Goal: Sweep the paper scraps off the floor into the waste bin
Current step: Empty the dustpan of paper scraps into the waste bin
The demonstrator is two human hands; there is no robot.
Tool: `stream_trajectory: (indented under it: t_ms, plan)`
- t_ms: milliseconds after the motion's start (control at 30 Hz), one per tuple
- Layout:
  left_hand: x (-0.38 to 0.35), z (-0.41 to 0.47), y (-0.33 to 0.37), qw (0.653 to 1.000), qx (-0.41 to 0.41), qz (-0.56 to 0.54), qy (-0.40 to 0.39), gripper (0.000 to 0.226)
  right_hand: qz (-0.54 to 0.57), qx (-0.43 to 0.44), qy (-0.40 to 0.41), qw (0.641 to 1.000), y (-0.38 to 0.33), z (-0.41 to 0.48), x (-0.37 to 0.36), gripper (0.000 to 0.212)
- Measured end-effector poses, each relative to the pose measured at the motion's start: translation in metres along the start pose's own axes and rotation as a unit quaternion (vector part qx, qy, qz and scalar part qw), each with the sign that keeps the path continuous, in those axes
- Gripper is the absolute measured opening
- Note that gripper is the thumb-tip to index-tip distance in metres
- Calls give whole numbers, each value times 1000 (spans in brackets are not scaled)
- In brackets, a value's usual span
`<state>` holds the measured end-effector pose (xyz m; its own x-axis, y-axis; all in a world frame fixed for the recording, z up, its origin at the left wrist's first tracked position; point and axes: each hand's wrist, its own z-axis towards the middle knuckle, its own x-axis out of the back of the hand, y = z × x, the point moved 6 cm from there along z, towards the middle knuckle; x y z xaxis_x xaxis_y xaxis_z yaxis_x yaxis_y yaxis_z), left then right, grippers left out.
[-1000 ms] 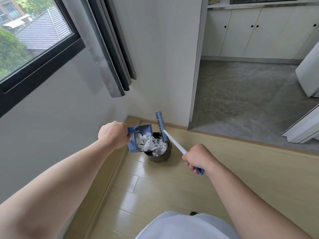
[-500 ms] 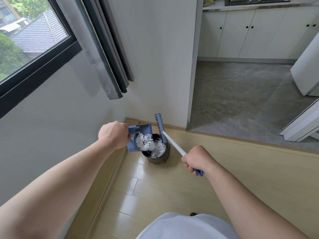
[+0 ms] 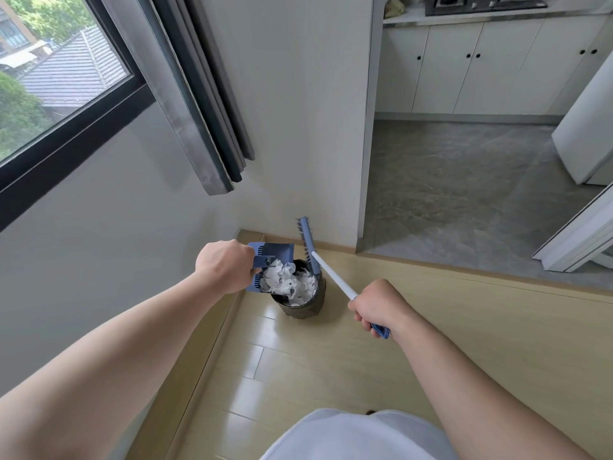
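A small dark waste bin stands on the wooden floor in the corner by the wall. Crumpled white paper scraps fill its top and spill from the blue dustpan, tipped over the bin's left rim. My left hand grips the dustpan's handle. My right hand grips the white, blue-tipped handle of a blue broom, whose brush head stands over the bin's far right rim near the wall.
A grey wall with a window and a hanging curtain runs along the left. A white wall corner sits behind the bin. To the right, grey kitchen tiles, white cabinets and a sliding door frame.
The dustpan has tipped a little further and the paper pile has shifted toward the bin. Both hands keep their grips; the view has shifted slightly.
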<state>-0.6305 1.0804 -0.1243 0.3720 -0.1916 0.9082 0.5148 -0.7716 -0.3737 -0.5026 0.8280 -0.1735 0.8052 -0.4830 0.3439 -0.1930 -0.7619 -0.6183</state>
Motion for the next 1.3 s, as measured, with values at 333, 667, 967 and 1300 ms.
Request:
stream_trajectory:
  t_ms: [333, 667, 967, 1300]
  plan:
    - [2, -2, -1, 1000, -2, 10, 4, 26, 1, -6, -5, 1000, 2, -4, -2, 18]
    - [4, 1, 5, 998, -27, 50, -6, 22, -4, -4, -7, 1000, -2, -8, -1, 18]
    - [1, 5, -3, 1000, -8, 28, 1, 26, -10, -2, -12, 1000, -11, -10, 0, 9]
    - [-8, 6, -23, 999, 41, -9, -3, 15, 66, -11, -7, 998, -14, -13, 2, 37]
